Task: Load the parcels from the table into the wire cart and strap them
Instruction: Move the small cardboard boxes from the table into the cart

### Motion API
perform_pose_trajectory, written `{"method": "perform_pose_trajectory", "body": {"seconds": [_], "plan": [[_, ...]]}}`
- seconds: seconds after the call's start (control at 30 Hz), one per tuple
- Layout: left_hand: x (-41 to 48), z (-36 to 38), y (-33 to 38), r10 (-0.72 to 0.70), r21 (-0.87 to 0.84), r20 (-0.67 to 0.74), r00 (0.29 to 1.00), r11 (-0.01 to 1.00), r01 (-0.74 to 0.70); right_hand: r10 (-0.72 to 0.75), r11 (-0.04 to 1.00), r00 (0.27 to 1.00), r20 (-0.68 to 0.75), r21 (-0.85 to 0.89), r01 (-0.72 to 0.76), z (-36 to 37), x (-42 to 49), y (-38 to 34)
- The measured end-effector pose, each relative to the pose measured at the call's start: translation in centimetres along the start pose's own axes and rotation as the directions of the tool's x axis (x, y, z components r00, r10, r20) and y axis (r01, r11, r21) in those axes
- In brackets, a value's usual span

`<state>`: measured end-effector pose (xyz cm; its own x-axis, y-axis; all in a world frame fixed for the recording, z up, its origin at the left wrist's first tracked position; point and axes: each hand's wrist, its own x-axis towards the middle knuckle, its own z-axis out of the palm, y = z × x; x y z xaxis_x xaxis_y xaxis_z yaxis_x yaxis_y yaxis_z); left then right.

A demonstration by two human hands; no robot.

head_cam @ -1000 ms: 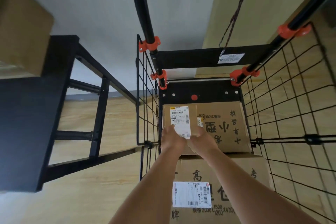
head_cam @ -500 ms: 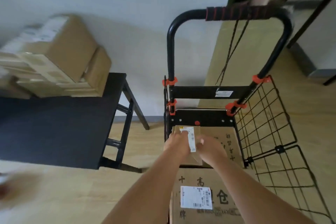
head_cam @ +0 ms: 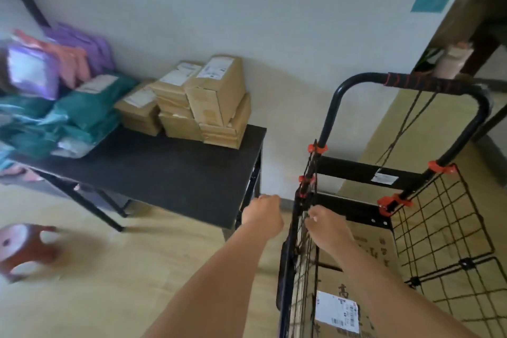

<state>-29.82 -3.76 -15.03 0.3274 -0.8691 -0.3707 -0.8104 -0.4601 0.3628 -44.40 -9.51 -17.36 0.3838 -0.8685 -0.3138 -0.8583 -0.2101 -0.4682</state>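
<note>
Brown cardboard parcels (head_cam: 211, 101) sit stacked on the black worktop (head_cam: 170, 173), close beside the black wire cart (head_cam: 351, 170) for short carries. The left hand (head_cam: 262, 214), loosely curled and empty, points toward them. The right hand (head_cam: 326, 225) curls by the cart's wire, its grip unclear.

Beyond the left grip (head_cam: 262, 217): matt black worktop (head_cam: 170, 173), brown cardboard boxes (head_cam: 216, 96), glossy teal plastic mailers (head_cam: 87, 107). By the right grip (head_cam: 326, 225): black metal wire cart (head_cam: 351, 170), orange plastic clips (head_cam: 395, 202).
</note>
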Motion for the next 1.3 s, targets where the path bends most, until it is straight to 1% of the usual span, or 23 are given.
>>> {"method": "perform_pose_trajectory", "body": {"seconds": [0.07, 0.13, 0.23, 0.4, 0.5, 0.67, 0.77, 1.0, 1.13, 1.3], "plan": [[-1.8, -0.4, -3.5, -0.055, -0.021, 0.011, 0.998, 0.998, 0.055, -0.028, 1.000, 0.999, 0.039, 0.003, 0.028, 1.8, -1.3, -2.4], [-3.5, -0.4, -7.0, -0.098, -0.026, 0.016, 0.995, 0.995, 0.098, -0.055, 0.998, 0.996, 0.075, -0.033, 0.058, 3.7, -2.4, -4.8], [-5.6, -0.6, -11.7, -0.158, -0.073, 0.018, 0.987, 0.985, 0.158, -0.049, 0.997, 0.991, 0.124, -0.051, 0.056, 6.0, -3.6, -8.2], [-8.3, -1.5, -17.6, -0.225, -0.193, -0.013, 0.974, 0.957, 0.219, -0.037, 0.999, 0.993, 0.116, -0.017, 0.040, 9.8, -4.8, -13.6], [-9.6, -2.4, -20.1, -0.239, -0.208, -0.044, 0.970, 0.952, 0.225, -0.063, 0.998, 0.990, 0.124, 0.002, 0.063, 11.3, -5.6, -16.3], [-10.9, -4.6, -23.2, -0.288, -0.243, -0.122, 0.950, 0.937, 0.253, -0.092, 0.994, 0.989, 0.112, -0.042, 0.098, 11.7, -6.0, -20.6], [-10.8, -6.1, -24.6, -0.301, -0.242, -0.156, 0.941, 0.935, 0.259, -0.125, 0.991, 0.985, 0.118, -0.036, 0.130, 11.5, -5.3, -22.9], [-9.0, -8.6, -27.9, -0.338, -0.244, -0.180, 0.924, 0.925, 0.291, -0.109, 0.993, 0.985, 0.132, -0.019, 0.112, 12.7, -2.5, -26.8], [-6.2, -10.5, -30.2, -0.354, -0.242, -0.163, 0.921, 0.919, 0.311, -0.126, 0.992, 0.986, 0.113, -0.011, 0.128, 13.1, 0.9, -30.0], [-0.8, -14.7, -32.6, -0.352, -0.221, -0.175, 0.920, 0.924, 0.311, -0.159, 0.987, 0.984, 0.078, -0.008, 0.160, 12.6, 6.4, -34.5]]}}
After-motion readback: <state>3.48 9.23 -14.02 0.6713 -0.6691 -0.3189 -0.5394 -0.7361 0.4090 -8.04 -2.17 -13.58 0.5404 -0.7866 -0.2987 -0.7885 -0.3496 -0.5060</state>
